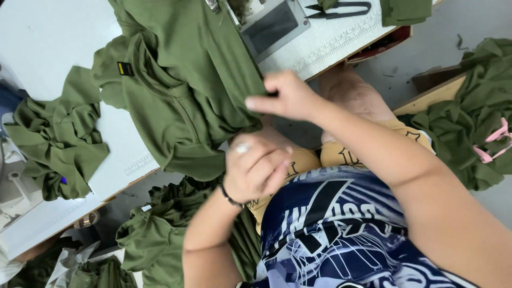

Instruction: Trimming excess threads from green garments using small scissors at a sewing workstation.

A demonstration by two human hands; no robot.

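At the centre of the frame, an olive-green shirt (186, 90) is lying across the edge of a white worktable (48, 37), its collar with a small black-and-yellow label (126, 68) facing the upper left and its lower part hanging over the table edge. The right hand (285, 96) is pinching the shirt's fabric at its right margin, fingers closed on a fold. The left hand (256, 168), wearing a ring and a dark wrist bracelet (230, 196), is sitting just below the shirt's hanging hem with the fingers curled; whether it is gripping cloth cannot be told, as the hand is blurred.

In the left part of the frame, a crumpled heap of green garments (56, 136) is resting on the table. At the bottom centre, more green fabric (160, 234) is lying piled below the table edge. At the right edge, another green pile (469, 128) with a pink strip (493, 144) is sitting on a wooden surface. In the upper right, black scissors (341, 8) are lying on the table near a grey metal plate (272, 26).
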